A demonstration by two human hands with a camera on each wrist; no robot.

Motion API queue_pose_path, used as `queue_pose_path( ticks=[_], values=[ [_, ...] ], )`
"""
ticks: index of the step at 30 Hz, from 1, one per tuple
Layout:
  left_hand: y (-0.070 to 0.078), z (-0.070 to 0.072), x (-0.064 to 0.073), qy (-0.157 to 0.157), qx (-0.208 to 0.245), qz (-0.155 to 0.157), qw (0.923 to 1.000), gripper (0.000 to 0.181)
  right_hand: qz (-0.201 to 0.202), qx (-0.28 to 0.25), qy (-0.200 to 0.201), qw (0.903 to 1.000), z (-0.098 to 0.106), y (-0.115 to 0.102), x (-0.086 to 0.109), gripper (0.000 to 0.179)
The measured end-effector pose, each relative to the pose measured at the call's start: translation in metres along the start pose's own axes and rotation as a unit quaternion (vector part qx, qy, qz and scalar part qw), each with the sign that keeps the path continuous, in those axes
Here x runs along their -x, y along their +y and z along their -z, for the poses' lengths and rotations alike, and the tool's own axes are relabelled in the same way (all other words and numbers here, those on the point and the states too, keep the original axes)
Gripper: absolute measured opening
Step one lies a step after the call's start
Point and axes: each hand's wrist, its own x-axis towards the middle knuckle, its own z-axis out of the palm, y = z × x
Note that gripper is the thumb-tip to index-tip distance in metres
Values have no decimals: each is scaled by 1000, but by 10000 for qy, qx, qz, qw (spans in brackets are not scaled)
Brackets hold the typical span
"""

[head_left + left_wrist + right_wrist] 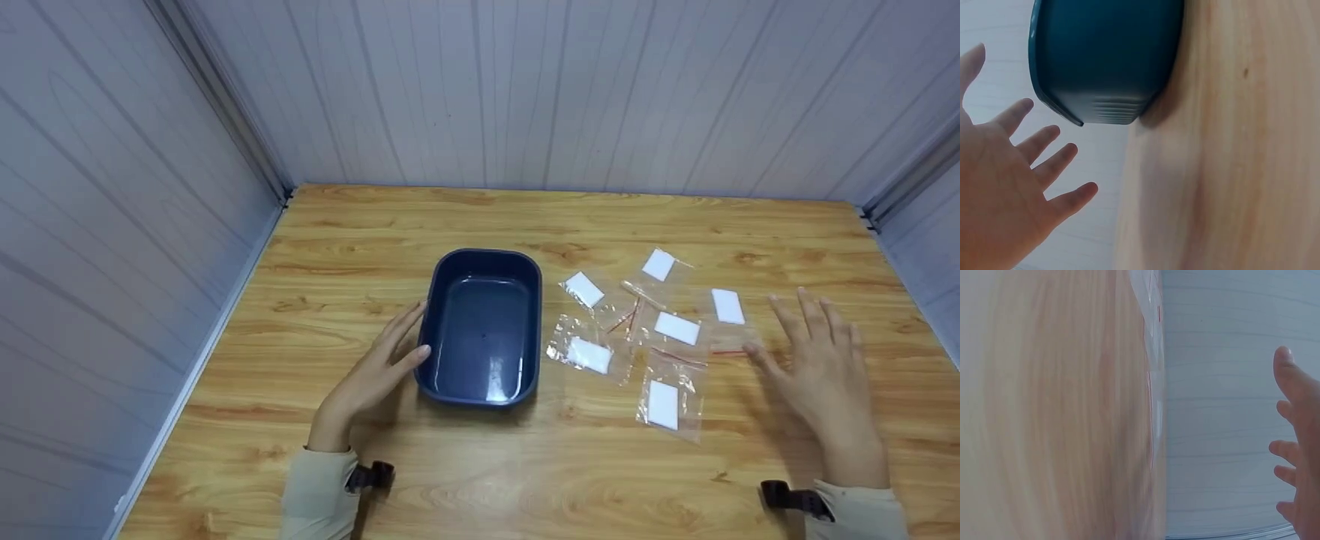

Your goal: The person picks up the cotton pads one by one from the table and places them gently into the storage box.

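A dark blue plastic basin (484,322) stands on the table, its inside bare. At its left side is my left hand (379,375), fingers spread, thumb overlapping the rim in the head view; the left wrist view shows the palm beside the basin's outer wall (1106,62) with nothing held. To the right of the basin lie several small clear zip bags, each with a white rectangular piece, such as the near bag (663,405) and the right-hand bag (727,307). My right hand (825,375) hovers just right of the bags, fingers spread and holding nothing.
The wood-grain table (360,247) meets pale panel walls (510,90) at the back and both sides. Other bags (589,355) lie close by the basin's right side, some overlapping. A dark strap (367,476) sits around each sleeved wrist.
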Motion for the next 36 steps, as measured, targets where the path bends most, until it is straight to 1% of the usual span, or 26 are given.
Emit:
queue_pose_path(
  ticks=[4, 9, 14, 19, 22, 26, 28, 33, 36],
  values=[
    [-5, 1, 1, -123, 310, 208, 9992, 65, 3, -26, 13, 10000, -1, 0, 1, 75],
    [-10, 0, 0, -280, 817, 244, 9960, 62, -30, -75, 39, 10000, -2, 0, 2, 74],
    [-13, -2, -2, -413, 800, 314, 9954, 60, -26, -273, 32, 9996, -3, 1, 3, 74],
    [-15, -1, -3, -405, 821, 287, 9954, 61, 14, -856, 17, 9963, -2, 0, 3, 75],
    [-15, -1, -2, -398, 923, 405, 9941, 64, 87, -1307, 15, 9914, -3, -3, 2, 74],
    [-15, -2, -2, -421, 987, 547, 9927, 67, 168, -1823, 79, 9831, 0, -5, 4, 68],
    [-15, -2, -2, -436, 999, 593, 9923, 68, 134, -2067, 101, 9783, 3, -6, 6, 64],
    [-15, -3, -3, -498, 1002, 594, 9919, 70, -137, -2679, 7, 9633, 6, -12, 8, 57],
    [-14, -2, -3, -517, 958, 554, 9925, 70, -147, -2917, -117, 9563, 7, -15, 8, 54]
  ],
)
